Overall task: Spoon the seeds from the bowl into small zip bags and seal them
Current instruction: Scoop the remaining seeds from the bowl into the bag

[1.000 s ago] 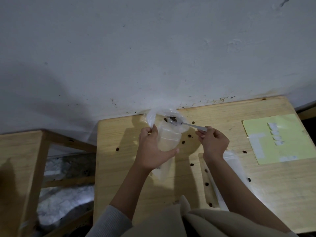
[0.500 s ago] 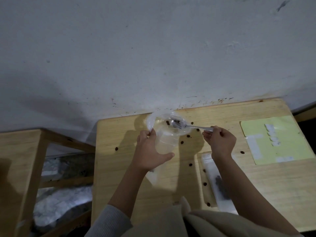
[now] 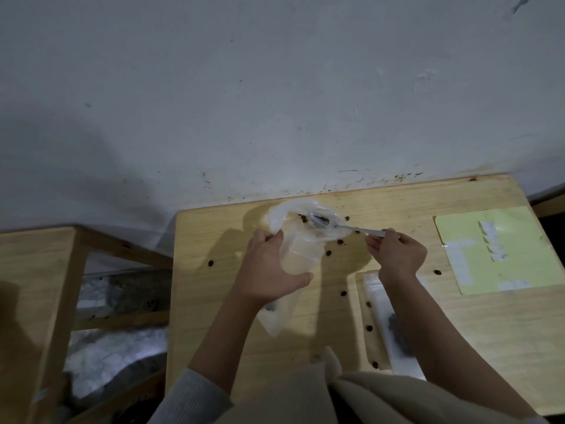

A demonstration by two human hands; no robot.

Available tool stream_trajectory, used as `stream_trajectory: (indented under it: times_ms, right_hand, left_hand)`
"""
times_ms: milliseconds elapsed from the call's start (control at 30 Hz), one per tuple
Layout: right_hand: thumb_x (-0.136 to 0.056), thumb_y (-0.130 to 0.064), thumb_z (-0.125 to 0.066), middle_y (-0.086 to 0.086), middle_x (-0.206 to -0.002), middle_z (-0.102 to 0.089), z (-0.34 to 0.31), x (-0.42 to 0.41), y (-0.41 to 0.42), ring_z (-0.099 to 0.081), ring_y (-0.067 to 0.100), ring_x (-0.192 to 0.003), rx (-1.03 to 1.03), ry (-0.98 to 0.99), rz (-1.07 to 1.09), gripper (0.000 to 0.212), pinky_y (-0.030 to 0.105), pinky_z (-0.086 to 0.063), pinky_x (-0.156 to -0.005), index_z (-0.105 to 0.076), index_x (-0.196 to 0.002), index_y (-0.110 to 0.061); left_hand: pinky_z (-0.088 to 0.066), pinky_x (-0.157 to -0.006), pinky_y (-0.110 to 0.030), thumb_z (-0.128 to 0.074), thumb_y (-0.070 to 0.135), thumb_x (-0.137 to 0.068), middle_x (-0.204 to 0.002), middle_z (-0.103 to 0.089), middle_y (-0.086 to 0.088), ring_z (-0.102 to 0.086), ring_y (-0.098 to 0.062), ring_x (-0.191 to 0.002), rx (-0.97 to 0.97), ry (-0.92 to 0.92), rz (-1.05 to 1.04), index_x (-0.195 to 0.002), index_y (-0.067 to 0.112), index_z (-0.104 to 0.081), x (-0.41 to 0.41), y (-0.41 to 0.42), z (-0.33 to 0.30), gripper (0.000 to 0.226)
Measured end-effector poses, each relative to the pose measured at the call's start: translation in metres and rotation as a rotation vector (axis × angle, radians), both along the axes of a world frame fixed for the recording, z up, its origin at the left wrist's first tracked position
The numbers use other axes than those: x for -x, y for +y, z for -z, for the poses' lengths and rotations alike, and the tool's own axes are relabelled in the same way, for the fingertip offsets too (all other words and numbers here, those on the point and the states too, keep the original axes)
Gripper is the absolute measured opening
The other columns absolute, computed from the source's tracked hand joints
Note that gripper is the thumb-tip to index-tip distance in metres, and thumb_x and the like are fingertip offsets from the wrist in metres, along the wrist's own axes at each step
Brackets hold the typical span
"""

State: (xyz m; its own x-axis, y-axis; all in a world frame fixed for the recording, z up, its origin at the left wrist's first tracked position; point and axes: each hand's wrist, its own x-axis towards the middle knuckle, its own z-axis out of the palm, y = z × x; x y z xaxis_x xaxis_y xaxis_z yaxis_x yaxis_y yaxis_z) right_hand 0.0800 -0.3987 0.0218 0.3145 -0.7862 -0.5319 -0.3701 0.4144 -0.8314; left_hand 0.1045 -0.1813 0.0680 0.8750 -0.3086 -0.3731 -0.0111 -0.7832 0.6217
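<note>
Clear plastic zip bag (image 3: pixel 298 255) is in my left hand (image 3: pixel 269 270), fingers and thumb wrapped round its middle, mouth pointing far toward the wall, bottom end hanging near me under my wrist. Bag's long axis runs near-to-far. My right hand (image 3: pixel 397 254) pinches the handle end of the metal spoon (image 3: pixel 351 229); the spoon lies roughly left-right, its head at the far bag opening, among a few dark seeds (image 3: pixel 318 221). I can't make out a separate bowl there, the crumpled plastic hides it.

So the spoon comes in from the right, crosswise to the bag. My guess: the next tip needs the head over the mouth and the bag held open and steady, or seeds roll off. Right hand does the moving; left only holds.

Loose seeds (image 3: pixel 329 253) are scattered on the wooden table (image 3: pixel 504 347). A filled bag (image 3: pixel 394 328) lies near-right under my right forearm. Yellow sheet (image 3: pixel 501 249) far right, well apart.
</note>
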Motion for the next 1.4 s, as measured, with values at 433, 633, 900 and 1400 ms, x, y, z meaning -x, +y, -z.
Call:
stream_trajectory:
  times_ms: [433,633,900,1400]
  right_hand:
    - [-0.095,-0.014,-0.051,0.012,-0.072,-0.07,-0.002,0.004,0.006,-0.072,0.021,-0.071,0.325,-0.125,-0.398,0.02,0.034,-0.057,-0.067,-0.067,-0.085,-0.012]
    - [-0.095,-0.009,-0.05,0.016,-0.07,-0.067,-0.004,0.002,-0.002,-0.069,0.017,-0.057,-0.069,-0.053,-0.016,0.02,0.032,-0.06,-0.062,-0.064,-0.088,0.003]
    - [-0.095,-0.009,-0.051,0.02,-0.078,-0.067,-0.004,0.002,-0.003,-0.069,0.017,-0.06,-0.108,-0.065,0.079,0.019,0.03,-0.057,-0.061,-0.063,-0.081,-0.003]
    - [-0.094,-0.011,-0.051,0.016,-0.07,-0.068,-0.003,0.006,0.014,-0.071,0.027,-0.07,0.196,-0.088,-0.232,0.018,0.04,-0.059,-0.071,-0.065,-0.087,-0.003]
  left_hand:
    - [-0.042,-0.102,-0.038,-0.083,0.05,-0.059,-0.121,-0.036,0.005,-0.041,-0.017,-0.119,0.074,0.076,-0.028,-0.142,0.013,-0.039,-0.008,-0.003,0.008,0.101]
    - [-0.043,-0.101,-0.038,-0.083,0.048,-0.06,-0.122,-0.036,0.005,-0.042,-0.018,-0.119,0.055,0.082,-0.048,-0.141,0.011,-0.039,-0.007,0.001,0.011,0.1]
    - [-0.043,-0.101,-0.039,-0.083,0.048,-0.059,-0.122,-0.038,0.002,-0.044,-0.02,-0.119,0.007,0.098,-0.034,-0.14,0.011,-0.04,-0.008,0.008,0.014,0.099]
    - [-0.039,-0.101,-0.035,-0.079,0.05,-0.062,-0.12,-0.033,0.003,-0.034,-0.016,-0.121,0.059,0.053,0.044,-0.147,0.033,-0.021,-0.006,-0.006,0.012,0.105]
